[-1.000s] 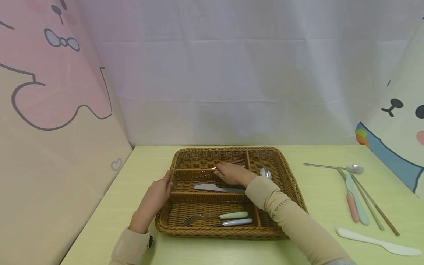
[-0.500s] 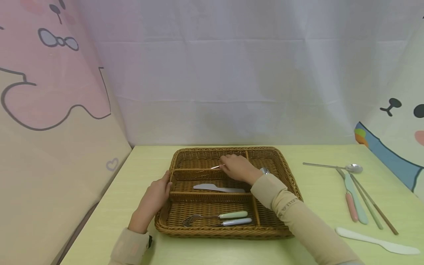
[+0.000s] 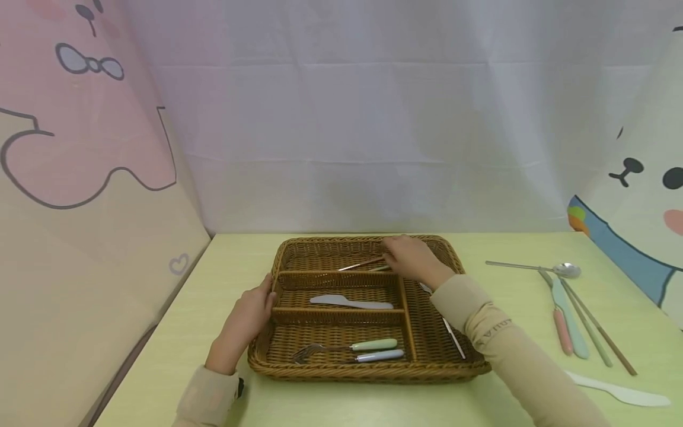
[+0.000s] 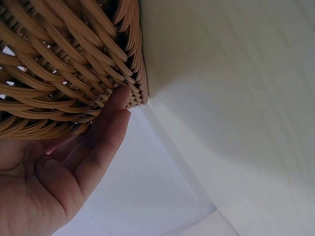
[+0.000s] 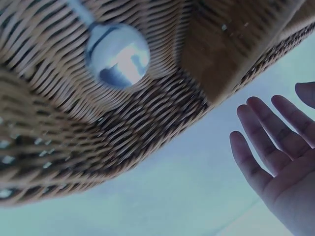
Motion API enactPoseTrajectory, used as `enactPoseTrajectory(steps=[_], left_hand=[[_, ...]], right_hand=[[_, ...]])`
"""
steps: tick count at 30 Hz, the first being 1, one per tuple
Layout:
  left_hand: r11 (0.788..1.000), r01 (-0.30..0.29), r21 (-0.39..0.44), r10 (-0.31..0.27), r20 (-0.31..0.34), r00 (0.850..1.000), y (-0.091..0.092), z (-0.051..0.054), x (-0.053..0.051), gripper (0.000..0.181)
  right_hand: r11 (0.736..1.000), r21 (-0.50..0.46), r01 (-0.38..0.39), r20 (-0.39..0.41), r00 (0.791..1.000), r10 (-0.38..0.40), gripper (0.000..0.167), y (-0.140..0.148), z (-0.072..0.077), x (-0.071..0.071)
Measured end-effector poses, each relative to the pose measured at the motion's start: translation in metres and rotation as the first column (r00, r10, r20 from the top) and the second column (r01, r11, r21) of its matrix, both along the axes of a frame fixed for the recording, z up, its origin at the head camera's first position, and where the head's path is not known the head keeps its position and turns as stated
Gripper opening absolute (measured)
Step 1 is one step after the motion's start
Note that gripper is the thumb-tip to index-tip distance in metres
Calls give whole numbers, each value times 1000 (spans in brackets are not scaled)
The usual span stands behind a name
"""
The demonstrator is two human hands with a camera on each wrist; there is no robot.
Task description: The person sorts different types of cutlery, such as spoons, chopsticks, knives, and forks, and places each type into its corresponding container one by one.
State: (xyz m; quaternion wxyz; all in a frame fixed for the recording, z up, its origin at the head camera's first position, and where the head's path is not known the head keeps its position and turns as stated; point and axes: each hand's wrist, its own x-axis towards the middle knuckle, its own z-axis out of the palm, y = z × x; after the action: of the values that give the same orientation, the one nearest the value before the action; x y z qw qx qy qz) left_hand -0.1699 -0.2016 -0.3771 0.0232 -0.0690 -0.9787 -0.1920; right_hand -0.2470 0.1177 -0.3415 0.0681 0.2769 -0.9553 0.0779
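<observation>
A brown wicker basket point(image 3: 368, 373) with dividers sits on the table. My left hand point(image 3: 246, 317) grips its left rim; in the left wrist view the fingers point(image 4: 106, 142) touch the outer wall. My right hand point(image 3: 413, 258) is over the back of the basket near the divider, and its fingers look loosely straight in the right wrist view, holding nothing. Partly under it lie slim chopsticks point(image 3: 364, 263) in the back compartment. A pale knife point(image 3: 349, 302) occupies the middle one, forks with green point(image 3: 374, 344) and blue handles the front one. A spoon point(image 5: 118, 56) lies in the right compartment.
To the basket's right, on the pale yellow table point(image 3: 187, 332), lie a long-handled spoon point(image 3: 567, 270), a pink-handled utensil point(image 3: 562, 333), a green knife point(image 3: 572, 326), brown and green chopsticks point(image 3: 605, 333) and a white knife point(image 3: 626, 394). A white cloth point(image 3: 341, 148) hangs behind.
My right hand has moved rightward from the chopsticks in the back compartment, uncovering more of them, toward the right divider. My left hand stays on the basket's rim.
</observation>
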Motion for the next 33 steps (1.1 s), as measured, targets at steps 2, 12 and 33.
enactPoseTrajectory(steps=[2, 12, 33], left_hand=[[1000, 0, -4, 0, -1, 1000, 0, 0, 0, 50], [1000, -2, -3, 2, 2, 1000, 0, 0, -1, 50], [1000, -3, 4, 3, 14, 1000, 1, 1, 1, 50]], right_hand=[[1000, -10, 21, 2, 1000, -21, 7, 8, 1, -1], [989, -106, 104, -7, 994, -105, 19, 58, 0, 1], [920, -160, 358, 78, 934, -350, 30, 171, -17, 25]])
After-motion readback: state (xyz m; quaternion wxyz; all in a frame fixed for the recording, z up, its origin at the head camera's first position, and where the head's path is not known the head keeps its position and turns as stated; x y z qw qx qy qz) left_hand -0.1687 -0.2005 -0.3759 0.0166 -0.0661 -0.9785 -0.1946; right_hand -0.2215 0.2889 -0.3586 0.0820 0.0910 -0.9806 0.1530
